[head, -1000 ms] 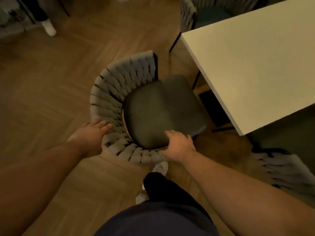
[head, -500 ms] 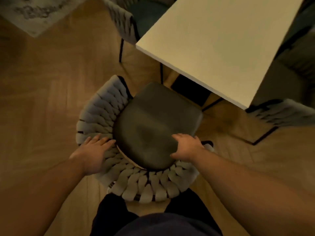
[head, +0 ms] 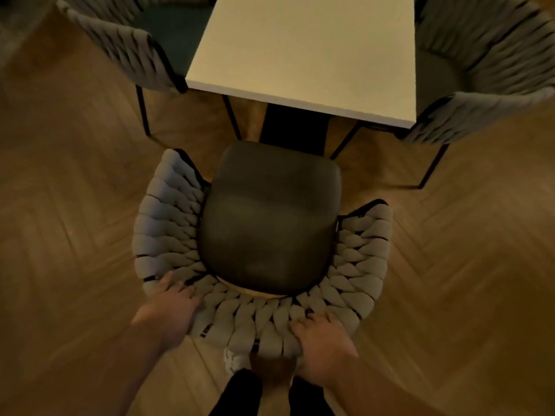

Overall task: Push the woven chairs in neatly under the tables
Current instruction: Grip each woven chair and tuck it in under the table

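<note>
A woven chair point(head: 168, 223) with a grey braided backrest and a dark seat cushion stands directly in front of me. It faces the white table point(head: 309, 55), and the seat's front edge lies just short of the tabletop's near edge. My left hand point(head: 171, 307) grips the left rear of the braided rim, fingers laid over its top. At the right rear of the rim, my right hand point(head: 324, 340) curls its fingers over the weave.
Two more woven chairs stand at the table, one at the upper left point(head: 129, 46) and one at the upper right point(head: 486, 70). The table's dark pedestal point(head: 294, 130) is just beyond the seat. Herringbone wood floor surrounds everything. My legs and a white shoe point(head: 232, 358) are behind the chair.
The chair has swung round to face the table squarely. My right hand has left the seat edge for the rear rim, and my left hand has slid back along the backrest.
</note>
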Demonstrator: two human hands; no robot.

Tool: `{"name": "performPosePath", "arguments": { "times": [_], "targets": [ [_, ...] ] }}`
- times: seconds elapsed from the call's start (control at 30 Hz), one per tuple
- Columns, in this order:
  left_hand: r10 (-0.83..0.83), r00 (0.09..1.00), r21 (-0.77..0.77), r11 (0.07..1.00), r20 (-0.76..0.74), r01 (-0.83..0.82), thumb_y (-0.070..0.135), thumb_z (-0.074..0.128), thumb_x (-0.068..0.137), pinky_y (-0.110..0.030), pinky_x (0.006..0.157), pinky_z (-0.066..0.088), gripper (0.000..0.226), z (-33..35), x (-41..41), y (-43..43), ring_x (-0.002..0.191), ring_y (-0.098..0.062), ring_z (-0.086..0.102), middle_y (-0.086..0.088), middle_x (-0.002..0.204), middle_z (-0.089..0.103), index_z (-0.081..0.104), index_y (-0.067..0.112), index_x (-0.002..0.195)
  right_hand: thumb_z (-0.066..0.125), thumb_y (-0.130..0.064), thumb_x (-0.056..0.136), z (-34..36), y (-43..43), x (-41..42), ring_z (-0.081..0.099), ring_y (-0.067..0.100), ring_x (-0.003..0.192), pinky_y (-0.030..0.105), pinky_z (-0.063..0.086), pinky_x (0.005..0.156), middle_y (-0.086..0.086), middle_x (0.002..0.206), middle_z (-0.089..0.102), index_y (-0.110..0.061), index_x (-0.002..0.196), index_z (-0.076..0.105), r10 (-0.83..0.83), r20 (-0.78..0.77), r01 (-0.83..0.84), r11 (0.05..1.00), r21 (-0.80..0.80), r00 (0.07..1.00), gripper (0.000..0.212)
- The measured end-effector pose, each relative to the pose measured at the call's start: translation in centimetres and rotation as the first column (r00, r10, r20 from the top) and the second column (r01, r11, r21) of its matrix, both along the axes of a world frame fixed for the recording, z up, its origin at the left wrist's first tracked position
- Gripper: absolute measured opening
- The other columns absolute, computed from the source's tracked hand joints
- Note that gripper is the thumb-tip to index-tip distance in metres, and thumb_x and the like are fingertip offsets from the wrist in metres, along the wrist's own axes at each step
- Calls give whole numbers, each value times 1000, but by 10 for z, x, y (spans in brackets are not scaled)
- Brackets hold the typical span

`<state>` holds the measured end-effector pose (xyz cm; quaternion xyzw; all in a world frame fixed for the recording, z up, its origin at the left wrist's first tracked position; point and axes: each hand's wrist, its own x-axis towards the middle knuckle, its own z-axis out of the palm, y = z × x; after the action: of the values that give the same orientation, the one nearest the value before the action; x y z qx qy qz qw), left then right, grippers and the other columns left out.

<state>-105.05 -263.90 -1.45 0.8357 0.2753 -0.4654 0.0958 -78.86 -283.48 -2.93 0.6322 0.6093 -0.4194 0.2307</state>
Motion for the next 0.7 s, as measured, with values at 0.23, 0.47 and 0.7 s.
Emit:
{"name": "performPosePath", "arguments": {
  "times": [0.23, 0.47, 0.7],
  "targets": [
    [-128, 990, 41, 991, 54, 126, 21, 52, 100, -46, 125, 29, 53, -23, 0, 7, 138, -24, 53, 0, 144, 62, 50, 39, 150, 55, -22, 105, -9, 7, 3, 63, 31, 112, 47, 47, 101, 5, 127, 68, -29, 136, 61, 45, 166, -59, 995, 79, 985, 32],
    [-99, 984, 117, 990, 149, 81, 22, 50, 102, -41, 110, 46, 45, -20, 55, 19, 124, -22, 61, 4, 131, 68, 57, 41, 142, 54, -24, 107, -15, 36, 63, 62, 28, 120, 47, 46, 108, 1, 128, 70, -32, 131, 67, -25, 281, -19, 988, 153, 959, 28],
    [-65, 989, 138, 989, 131, 47, 19, 53, 103, -41, 109, 50, 59, -16, 95, 58, 133, -21, 60, 6, 148, 62, 45, 46, 155, 49, -20, 109, -13, 79, 90, 58, 30, 129, 50, 44, 112, 6, 137, 67, -28, 136, 65, -9, 369, -48, 988, 145, 929, 33]
  ]
}}
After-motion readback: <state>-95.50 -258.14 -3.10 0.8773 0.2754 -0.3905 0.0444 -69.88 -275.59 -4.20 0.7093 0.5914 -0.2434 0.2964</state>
